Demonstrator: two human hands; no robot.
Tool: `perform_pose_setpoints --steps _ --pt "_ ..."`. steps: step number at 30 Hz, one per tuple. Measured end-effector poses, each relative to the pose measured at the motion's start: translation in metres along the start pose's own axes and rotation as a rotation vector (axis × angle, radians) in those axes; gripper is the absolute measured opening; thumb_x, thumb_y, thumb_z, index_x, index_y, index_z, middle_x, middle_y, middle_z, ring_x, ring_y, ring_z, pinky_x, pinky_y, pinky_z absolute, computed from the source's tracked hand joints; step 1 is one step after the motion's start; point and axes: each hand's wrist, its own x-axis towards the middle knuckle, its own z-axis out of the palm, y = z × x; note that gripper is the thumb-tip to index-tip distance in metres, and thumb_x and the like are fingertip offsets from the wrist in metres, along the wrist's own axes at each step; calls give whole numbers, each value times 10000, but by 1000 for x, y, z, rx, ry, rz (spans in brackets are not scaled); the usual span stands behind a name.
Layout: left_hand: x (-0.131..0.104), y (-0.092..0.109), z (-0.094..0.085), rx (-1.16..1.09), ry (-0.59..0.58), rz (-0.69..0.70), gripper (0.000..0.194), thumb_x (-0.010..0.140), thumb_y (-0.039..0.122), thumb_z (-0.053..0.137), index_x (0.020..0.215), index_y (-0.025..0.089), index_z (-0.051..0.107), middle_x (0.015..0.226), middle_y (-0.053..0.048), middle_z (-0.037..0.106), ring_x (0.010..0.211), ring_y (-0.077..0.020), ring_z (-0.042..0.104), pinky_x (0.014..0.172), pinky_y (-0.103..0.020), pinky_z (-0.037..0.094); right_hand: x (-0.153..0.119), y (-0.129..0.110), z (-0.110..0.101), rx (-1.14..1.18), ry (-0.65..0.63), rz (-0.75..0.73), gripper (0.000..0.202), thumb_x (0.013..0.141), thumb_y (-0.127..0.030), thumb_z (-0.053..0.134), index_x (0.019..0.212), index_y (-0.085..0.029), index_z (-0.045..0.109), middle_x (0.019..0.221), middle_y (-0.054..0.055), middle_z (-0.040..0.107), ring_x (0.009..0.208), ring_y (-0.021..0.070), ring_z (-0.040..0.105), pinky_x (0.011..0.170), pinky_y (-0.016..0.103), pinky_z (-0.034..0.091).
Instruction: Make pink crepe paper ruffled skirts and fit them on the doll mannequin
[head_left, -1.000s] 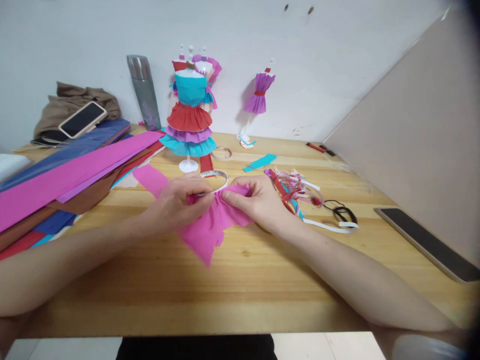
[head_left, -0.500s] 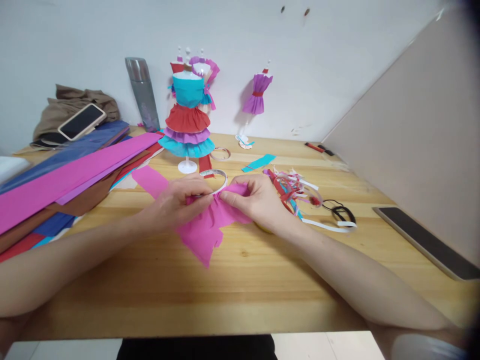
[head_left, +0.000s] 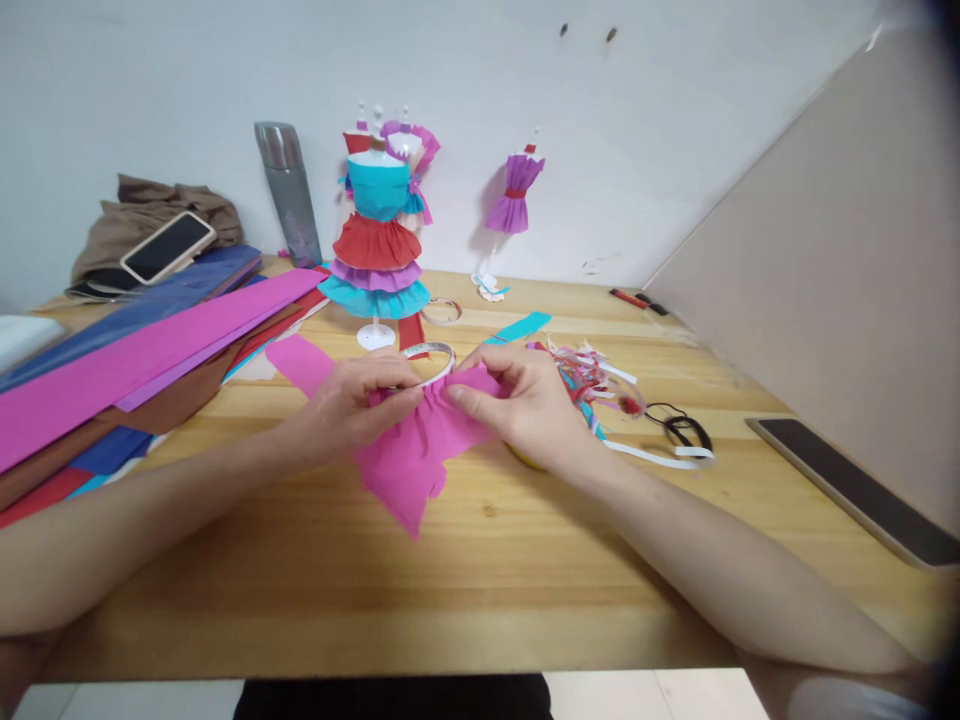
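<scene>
Both hands pinch a gathered piece of pink crepe paper [head_left: 405, 460] above the wooden table. My left hand [head_left: 356, 400] grips its left top edge, where a roll of tape [head_left: 448, 362] also sits against the fingers. The paper's upper edge is pleated along the tape, and its ragged lower end hangs down to a point. My right hand [head_left: 529, 400] holds the right side of the pleats between thumb and fingers. Part of a yellow object [head_left: 525, 458] shows under the right hand, mostly hidden.
Behind my hands stands a mini dress form [head_left: 376, 240] in tiered paper ruffles; another wears a purple dress [head_left: 517, 195]. Coloured paper sheets [head_left: 150, 350] lie left, near a bottle [head_left: 289, 195] and phone [head_left: 169, 248]. Paper scraps [head_left: 592, 375] and a dark tablet-like slab [head_left: 855, 490] are right.
My right thumb and fingers have shifted slightly right along the pink paper's top edge, leaving more pleats exposed between the hands. My left hand stays nearly in place.
</scene>
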Motion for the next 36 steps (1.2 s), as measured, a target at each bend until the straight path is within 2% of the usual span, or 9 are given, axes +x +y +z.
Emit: perform_pose_setpoints --steps 3,10,14,22,28,36 --pt "0 1 0 -5 -1 -15 256 944 281 526 748 154 631 660 6 588 660 -113 503 594 -246 391 -1 0 1 26 -12 -50 107 750 -238 614 673 -164 621 620 -3 602 597 130 527 570 254 416" --pt "0 2 0 8 8 -26 280 943 281 521 707 155 605 635 13 549 647 -114 481 591 -255 375 -1 3 1 55 -22 -16 139 761 -262 601 652 -178 579 582 -24 530 555 115 465 523 247 362" --pt "0 1 1 -7 12 -11 283 949 277 516 702 159 584 636 15 539 640 -111 468 588 -259 365 0 1 -1 -19 31 -17 144 777 -258 607 654 -185 591 616 -11 561 611 133 500 588 266 393" --pt "-1 -2 1 15 17 -8 270 957 312 523 756 164 627 666 0 582 672 -124 515 600 -262 392 -1 2 2 95 -41 -8 106 764 -262 639 704 -176 656 664 -3 629 641 135 551 616 261 438" --pt "-2 -1 1 29 18 2 288 954 295 519 720 161 621 662 -9 601 676 -130 519 620 -273 403 0 3 4 278 -46 85 111 711 -248 686 700 -167 611 659 -8 634 584 113 552 560 242 437" --pt "-1 2 1 34 22 43 272 954 274 518 722 165 609 630 6 564 648 -122 486 602 -268 388 2 1 5 279 -8 172 267 632 -277 763 633 -184 512 556 -56 520 507 73 443 484 212 351"
